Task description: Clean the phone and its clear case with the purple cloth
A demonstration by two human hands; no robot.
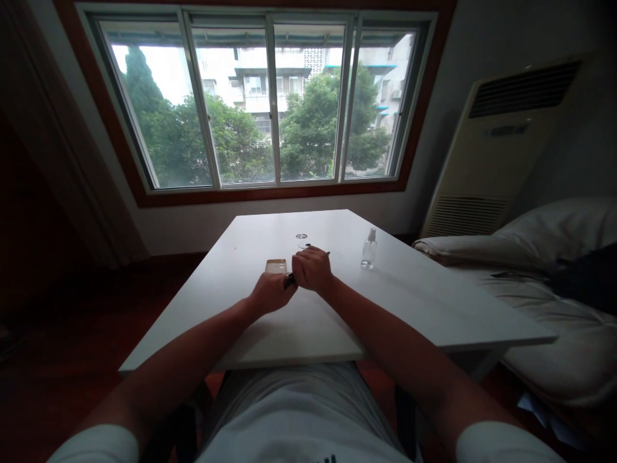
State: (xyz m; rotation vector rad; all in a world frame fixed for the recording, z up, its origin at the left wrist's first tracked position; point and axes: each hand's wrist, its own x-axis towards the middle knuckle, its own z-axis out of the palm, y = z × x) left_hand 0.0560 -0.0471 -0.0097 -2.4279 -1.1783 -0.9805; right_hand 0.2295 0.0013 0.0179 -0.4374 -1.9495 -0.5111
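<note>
My left hand is closed, with a dark, glossy object poking out between its fingers and my other hand. My fingers cover most of that object, so its kind cannot be made out. Pressed up against the left, my right hand is curled over the same object, and a thin dark tip shows past its far side. Just beyond my left hand lies a clear, yellowish phone case, partly hidden by the hand. A clear spray bottle stands upright to the right of my hands.
Both hands are above a white table. Near its far side lies a small ring-shaped item. A cushioned seat with a dark item on it is to the right, by a floor-standing air conditioner. A window is ahead.
</note>
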